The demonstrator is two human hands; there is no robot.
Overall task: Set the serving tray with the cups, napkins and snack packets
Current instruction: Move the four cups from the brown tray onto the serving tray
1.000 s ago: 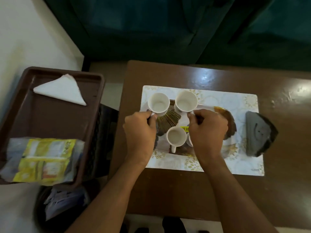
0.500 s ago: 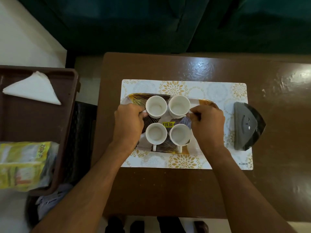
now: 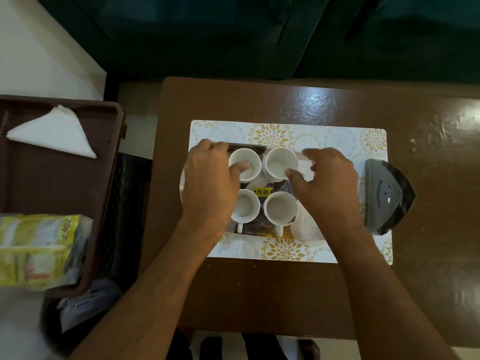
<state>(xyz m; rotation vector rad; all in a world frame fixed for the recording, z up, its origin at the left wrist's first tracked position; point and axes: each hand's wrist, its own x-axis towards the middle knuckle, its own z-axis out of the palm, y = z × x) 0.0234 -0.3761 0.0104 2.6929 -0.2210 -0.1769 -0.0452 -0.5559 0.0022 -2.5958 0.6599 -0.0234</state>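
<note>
Several white cups stand in a square on the patterned serving tray [image 3: 257, 229]: far left cup [image 3: 248, 158], far right cup [image 3: 279, 162], near left cup [image 3: 245, 207], near right cup [image 3: 280, 210]. My left hand [image 3: 210, 183] lies over the tray's left side. Its thumb rests across the far left cup's rim, and the cup's handle is hidden under it. My right hand [image 3: 330, 185] hovers beside the far right cup, blurred, with fingers spread and nothing in them. A folded white napkin [image 3: 52, 133] and yellow snack packets [image 3: 33, 253] lie in the brown bin [image 3: 104, 193] at left.
The tray sits on a floral placemat [image 3: 285, 131] on a brown table [image 3: 259, 294]. A dark grey napkin holder [image 3: 387, 196] stands at the placemat's right end. A dark basket [image 3: 127, 203] is between bin and table. A green sofa [image 3: 233, 35] is behind.
Both hands held the far cups by their handles. My right hand has since let go and spread its fingers, and my left thumb has slid over the far left cup's rim.
</note>
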